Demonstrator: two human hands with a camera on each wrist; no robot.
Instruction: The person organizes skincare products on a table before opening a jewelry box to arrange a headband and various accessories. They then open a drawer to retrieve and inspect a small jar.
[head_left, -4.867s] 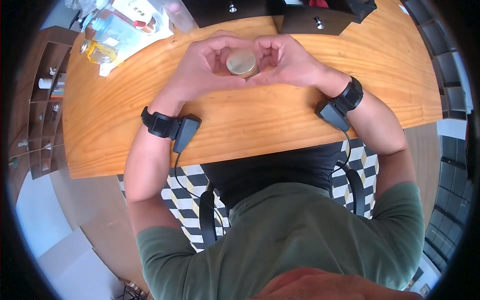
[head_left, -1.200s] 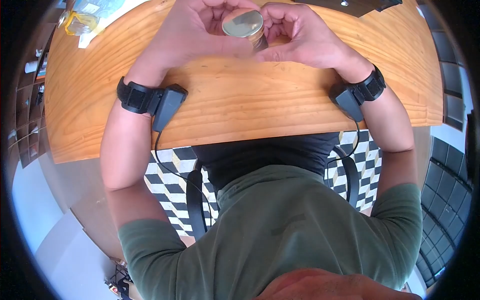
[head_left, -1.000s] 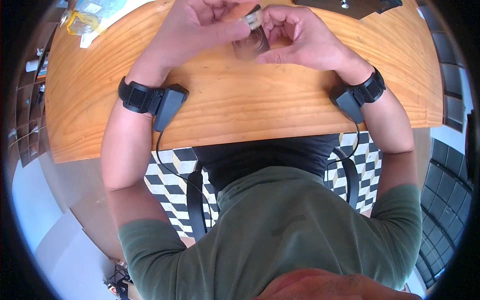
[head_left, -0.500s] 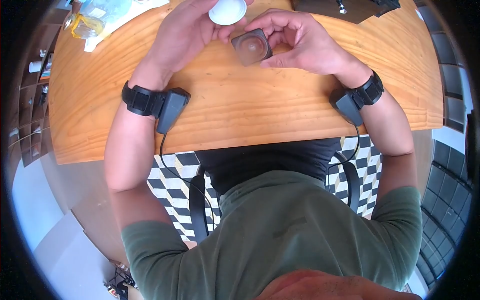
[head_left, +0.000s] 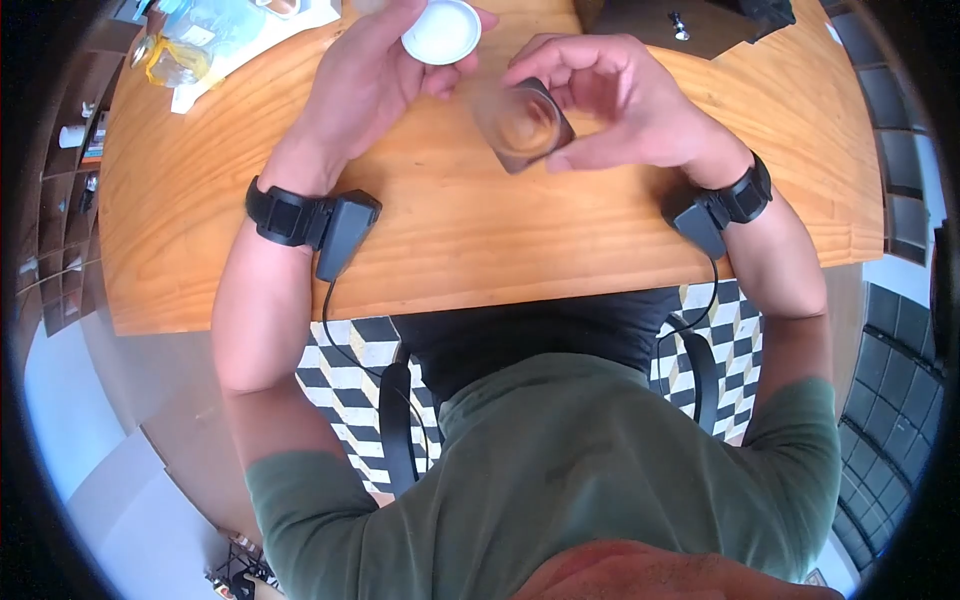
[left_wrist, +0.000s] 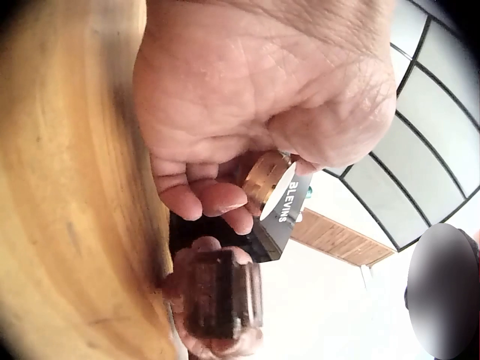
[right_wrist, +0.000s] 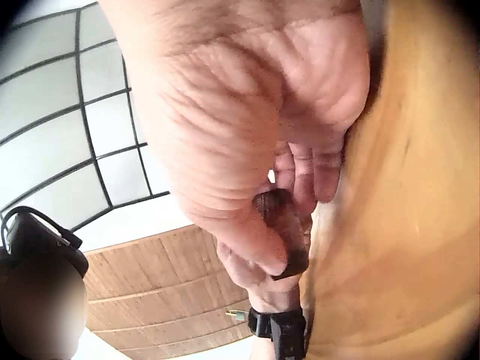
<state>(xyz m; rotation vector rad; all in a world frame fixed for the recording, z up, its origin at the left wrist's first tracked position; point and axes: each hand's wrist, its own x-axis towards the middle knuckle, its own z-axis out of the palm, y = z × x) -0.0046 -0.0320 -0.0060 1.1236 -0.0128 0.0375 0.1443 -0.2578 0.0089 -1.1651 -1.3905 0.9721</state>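
My left hand (head_left: 365,100) holds a round gold-sided screw lid (left_wrist: 262,182), whose white inside faces up in the head view. Between the thumb and fingers of my right hand (head_left: 645,105) is a small square jar (head_left: 528,125) of dark, see-through brown, its round mouth uncovered and tipped towards the head camera. The two hands are apart above the wooden table, lid on the left and jar on the right. In the right wrist view, the thumb lies along the dark jar (right_wrist: 291,234). Motion blurs the jar's left side in the head view.
At the table's back left, a blue-tinted clear container (head_left: 215,28) and a glass jar with yellow ribbon (head_left: 175,62) stand by a white sheet (head_left: 255,58). A dark drawer (head_left: 655,25) with a knob is at the back right. Cables run from both wrist cameras.
Earlier both hands held the jar with its gold lid on. The left hand took the lid off and turned it white side up; the jar has since moved right and nearer the body.
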